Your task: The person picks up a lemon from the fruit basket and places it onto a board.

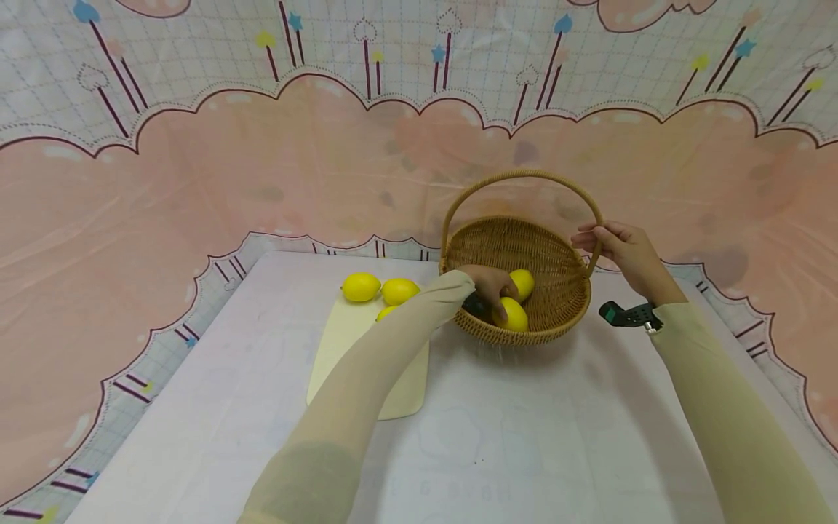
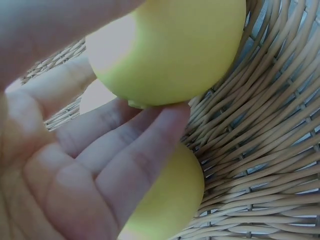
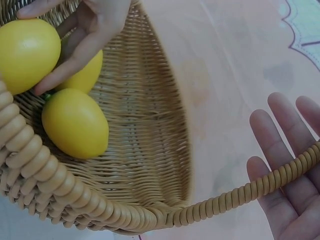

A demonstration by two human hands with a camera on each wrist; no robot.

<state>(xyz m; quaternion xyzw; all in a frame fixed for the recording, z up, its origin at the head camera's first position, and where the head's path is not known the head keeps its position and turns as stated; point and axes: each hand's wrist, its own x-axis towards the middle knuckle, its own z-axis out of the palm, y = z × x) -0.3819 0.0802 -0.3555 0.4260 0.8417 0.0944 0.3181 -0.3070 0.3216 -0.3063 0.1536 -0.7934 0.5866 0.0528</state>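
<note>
In the head view, my left hand (image 1: 489,285) reaches into a wicker basket (image 1: 559,302). Its thumb and fingers pinch a yellow lemon (image 1: 513,314) by the front rim. The left wrist view shows that lemon (image 2: 175,50) close up between thumb and fingers, with a second lemon (image 2: 172,195) below them. Behind the held lemon another lemon (image 1: 521,284) is visible. The right wrist view shows one loose lemon (image 3: 75,122) whole and another (image 3: 90,72) partly hidden by the left fingers. My right hand (image 1: 628,251) holds the basket's arched handle (image 1: 524,175) at its right side.
A pale cutting board (image 1: 402,397) lies left of the basket on the white-covered table (image 1: 511,437). Several lemons are at its far end, including one lemon (image 1: 361,287) at the corner; my left sleeve partly covers another. A patterned cloth (image 1: 353,160) hangs behind the table.
</note>
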